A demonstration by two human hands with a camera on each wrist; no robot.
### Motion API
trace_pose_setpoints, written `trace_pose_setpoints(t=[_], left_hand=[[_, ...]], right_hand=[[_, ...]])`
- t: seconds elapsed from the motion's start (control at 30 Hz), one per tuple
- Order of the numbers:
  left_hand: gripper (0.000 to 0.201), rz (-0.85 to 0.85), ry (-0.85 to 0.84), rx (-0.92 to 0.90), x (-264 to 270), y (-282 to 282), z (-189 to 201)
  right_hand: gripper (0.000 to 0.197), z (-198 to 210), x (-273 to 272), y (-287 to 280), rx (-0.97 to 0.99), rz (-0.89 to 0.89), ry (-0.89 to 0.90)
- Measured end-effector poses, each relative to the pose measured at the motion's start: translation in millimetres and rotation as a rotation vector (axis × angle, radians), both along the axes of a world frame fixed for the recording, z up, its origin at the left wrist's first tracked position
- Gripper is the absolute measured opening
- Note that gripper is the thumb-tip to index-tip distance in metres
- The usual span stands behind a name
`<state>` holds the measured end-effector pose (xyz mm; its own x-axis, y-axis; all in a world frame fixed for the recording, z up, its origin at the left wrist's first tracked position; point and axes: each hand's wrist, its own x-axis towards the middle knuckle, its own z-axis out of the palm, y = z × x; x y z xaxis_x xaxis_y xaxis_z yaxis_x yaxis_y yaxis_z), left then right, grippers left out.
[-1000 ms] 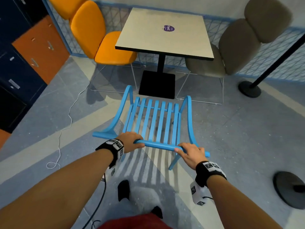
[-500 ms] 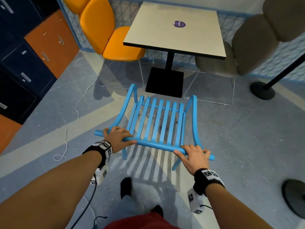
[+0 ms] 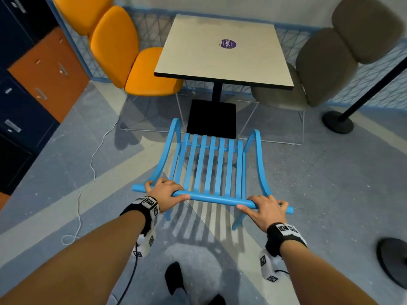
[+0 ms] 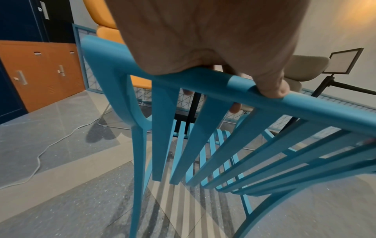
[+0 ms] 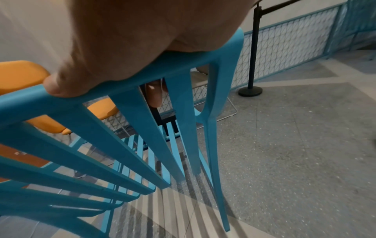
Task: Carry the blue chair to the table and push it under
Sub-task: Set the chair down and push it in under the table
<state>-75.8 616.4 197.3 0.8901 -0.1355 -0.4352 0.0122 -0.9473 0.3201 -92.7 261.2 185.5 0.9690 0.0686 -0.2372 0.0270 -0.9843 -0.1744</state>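
The blue slatted chair (image 3: 211, 166) stands in front of me, its seat's front edge close to the black base of the square beige table (image 3: 222, 51). My left hand (image 3: 164, 191) grips the left part of the chair's top rail. My right hand (image 3: 265, 209) grips the right part of that rail. In the left wrist view the left hand (image 4: 213, 53) wraps over the rail of the chair (image 4: 264, 103), fingers behind the slats. The right wrist view shows the right hand (image 5: 130, 46) curled over the rail of the chair (image 5: 142, 80) the same way.
An orange chair (image 3: 132, 62) sits at the table's left side and a grey-brown chair (image 3: 319, 71) at its right. Lockers (image 3: 33, 80) line the left wall. A white cable (image 3: 88, 177) trails on the floor. A black post base (image 3: 338, 122) stands at right, another base (image 3: 394, 260) near right.
The chair and both hands have moved forward toward the table; the seat's front edge now nearly reaches the table's black base. Both hands keep their grip on the top rail.
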Motion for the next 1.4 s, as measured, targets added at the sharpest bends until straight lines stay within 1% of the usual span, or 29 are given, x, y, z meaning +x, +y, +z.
trace_pose_setpoints(t=[0.2,0.47,0.6,0.73,0.83,1.0,1.33,1.4], left_hand=[[0.066,-0.023,0.008,0.035,26.6,1.7,2.7],[0.060,-0.022,0.012,0.024,61.9,3.8,2.4],[0.064,-0.019,0.007,0.022,80.1,5.9,-1.5],[0.063,-0.020,0.009,0.022,96.9,5.2,-0.7],[0.065,-0.018,0.030,0.022,110.8,3.9,1.8],[0.067,-0.013,0.010,0.034,126.6,2.0,0.2],[0.076,-0.002,0.001,0.027,168.0,-3.1,-4.5],[0.074,0.004,0.005,0.034,178.1,-4.7,-4.4]], right_hand=[[0.077,-0.7,25.3,3.7,0.011,-0.015,-0.004],[0.075,2.9,66.1,5.9,0.013,-0.014,0.070],[0.075,0.2,83.6,5.6,0.029,-0.016,0.047],[0.075,-1.0,99.7,5.7,0.029,-0.016,0.018],[0.077,-1.8,112.0,5.1,0.028,-0.014,0.020],[0.080,-4.0,128.2,3.2,0.016,-0.005,-0.009],[0.078,-2.7,168.9,-5.3,0.031,0.012,0.017],[0.078,-2.6,178.6,-6.4,0.032,0.013,0.010]])
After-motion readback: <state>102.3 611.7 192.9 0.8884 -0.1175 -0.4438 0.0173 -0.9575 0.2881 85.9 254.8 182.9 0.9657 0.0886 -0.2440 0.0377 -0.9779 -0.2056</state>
